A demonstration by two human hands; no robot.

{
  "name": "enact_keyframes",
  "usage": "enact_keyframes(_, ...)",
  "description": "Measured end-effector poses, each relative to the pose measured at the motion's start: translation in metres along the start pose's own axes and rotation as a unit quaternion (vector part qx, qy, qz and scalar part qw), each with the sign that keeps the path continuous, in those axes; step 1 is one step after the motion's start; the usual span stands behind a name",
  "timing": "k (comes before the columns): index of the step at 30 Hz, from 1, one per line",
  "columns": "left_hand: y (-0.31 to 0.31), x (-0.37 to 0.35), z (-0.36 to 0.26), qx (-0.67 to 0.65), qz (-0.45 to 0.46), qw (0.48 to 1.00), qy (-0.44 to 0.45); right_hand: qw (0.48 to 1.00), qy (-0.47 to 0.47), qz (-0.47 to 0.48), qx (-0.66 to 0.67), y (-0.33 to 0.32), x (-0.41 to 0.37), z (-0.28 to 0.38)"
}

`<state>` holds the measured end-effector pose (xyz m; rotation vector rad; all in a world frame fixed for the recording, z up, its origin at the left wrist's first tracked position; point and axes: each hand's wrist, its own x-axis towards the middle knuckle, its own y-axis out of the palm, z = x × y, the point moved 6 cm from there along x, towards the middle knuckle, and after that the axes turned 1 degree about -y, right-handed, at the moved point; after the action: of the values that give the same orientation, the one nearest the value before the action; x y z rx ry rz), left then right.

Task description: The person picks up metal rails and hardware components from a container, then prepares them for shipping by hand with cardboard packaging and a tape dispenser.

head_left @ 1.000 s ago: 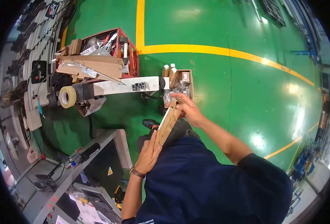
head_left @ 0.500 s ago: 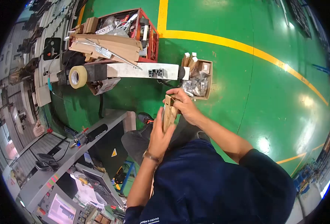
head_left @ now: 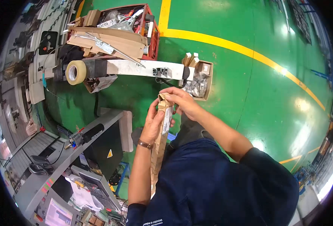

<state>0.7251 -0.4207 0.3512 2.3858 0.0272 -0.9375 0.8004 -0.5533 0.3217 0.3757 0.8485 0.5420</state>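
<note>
A long, narrow package in brown paper (head_left: pixel 159 145) runs from the body up to both hands, with a white label (head_left: pixel 167 120) near its top end. My left hand (head_left: pixel 151 122), a watch on its wrist, is wrapped round the package just below that end. My right hand (head_left: pixel 182 101) grips the folded top edge, thumb on the paper and fingers over the far side. Beyond the hands lies a white beam (head_left: pixel 136 69), carrying a short dark profile piece and a roll of tape (head_left: pixel 76 72) at its left end.
A red crate (head_left: pixel 154 41) of scrap and cardboard stands behind the beam. An open carton (head_left: pixel 209 81) with plastic bags is beyond my right hand. At the left are a grey machine frame (head_left: pixel 70 158), a laptop (head_left: pixel 98 188) and a screen (head_left: pixel 59 213).
The package has swung more upright, and its long lower part and label now show. My right hand has moved slightly left onto the top edge; my left hand has shifted left and wraps the package.
</note>
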Motion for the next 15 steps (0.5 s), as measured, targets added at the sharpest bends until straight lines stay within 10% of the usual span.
enact_keyframes(15,-0.019,0.007,0.014,-0.140,0.061,0.988,-0.021,0.993,-0.018,0.015,0.115,-0.025,0.007,-0.030)
